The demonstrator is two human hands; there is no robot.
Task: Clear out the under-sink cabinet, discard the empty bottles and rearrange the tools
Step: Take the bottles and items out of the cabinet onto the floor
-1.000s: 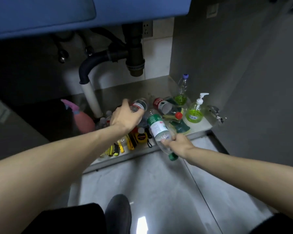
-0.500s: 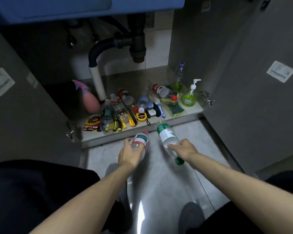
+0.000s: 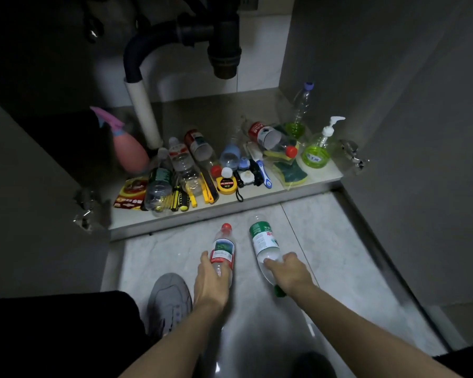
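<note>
Two clear plastic bottles are held out over the pale marble floor (image 3: 339, 241), just in front of the open cabinet. The left hand (image 3: 212, 282) wraps its fingers round the lower body of a red-capped bottle (image 3: 223, 249), whose red-edged label shows a green picture; its cap points toward the cabinet. The right hand (image 3: 290, 271) grips the neck end of a green-labelled bottle (image 3: 262, 241), its green cap pointing back toward the person. Both look empty.

On the cabinet shelf (image 3: 322, 175) lies a crowded row. At the left stands a pink spray bottle (image 3: 129, 151), beside a red packet (image 3: 130, 193). About six more clear bottles lie or stand there, one upright with a purple cap (image 3: 303, 105) at the back right. One green pump dispenser (image 3: 318, 151) stands at the right edge, next to yellow-and-green sponges (image 3: 290, 170). One yellow tape measure (image 3: 226, 184) sits near the shelf's front, with yellow-and-black screwdrivers (image 3: 179, 199) to its left, partly under bottles; their count cannot be told. A black drain pipe (image 3: 224, 45) hangs above.
</note>
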